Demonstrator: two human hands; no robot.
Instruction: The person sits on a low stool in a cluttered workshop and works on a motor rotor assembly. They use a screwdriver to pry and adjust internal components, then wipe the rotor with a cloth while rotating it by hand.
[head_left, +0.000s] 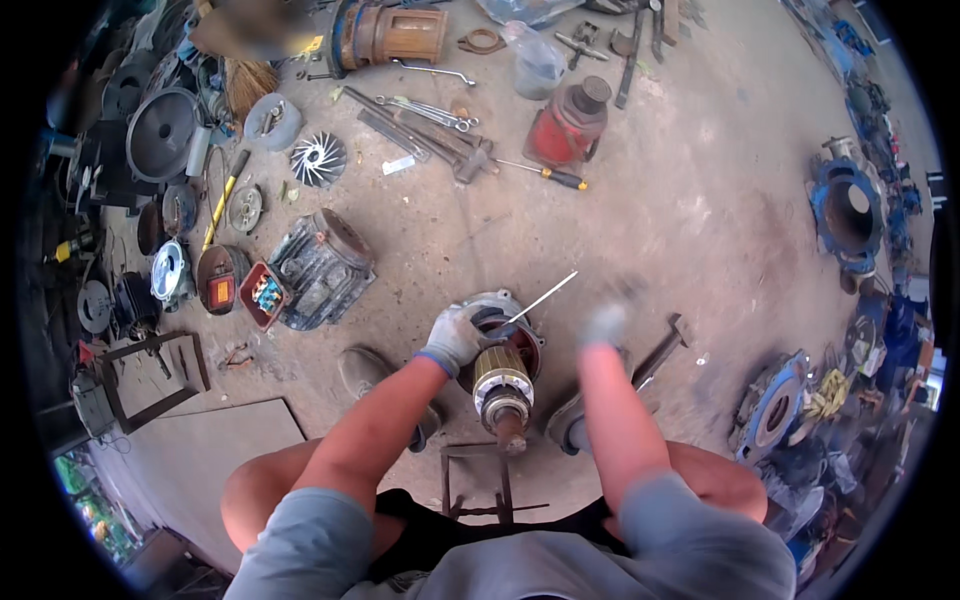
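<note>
Steadying the flange (537, 338) at the far end of the rotor (502, 378), your gloved left hand (455, 338) has its fingers curled over the flange's upper left. A thin, pale rod (545, 296) slants up and right from beside those fingertips; can't tell if they pinch it or only sit next to it. Left hand probably sits there so the assembly doesn't roll or tip.

Your right hand (606, 328), gloved too, is off to the right of the rotor, apart from it. Badly blurred: can't tell if it's spread, pressed together or pinching anything. Dark smear just past it, unreadable.

The rotor is on the floor (680, 240) in front of you, shaft end toward you, flange end away. Left shoe (365, 372) and right shoe (567, 422) flank it, likely so the rotor stays central and reachable by both hands. A hammer-like tool (660, 352) lies right of the rotor, past the right shoe; looks parked for easy reach.

Left of the rotor and farther out: grey motor housing (320, 270), with a red tray (253, 308) of small coloured bits against its left side. Well beyond the rotor: spanners (430, 112), a screwdriver (565, 180) and a red jack (568, 128), presumably set out there to leave working room around the rotor.
</note>
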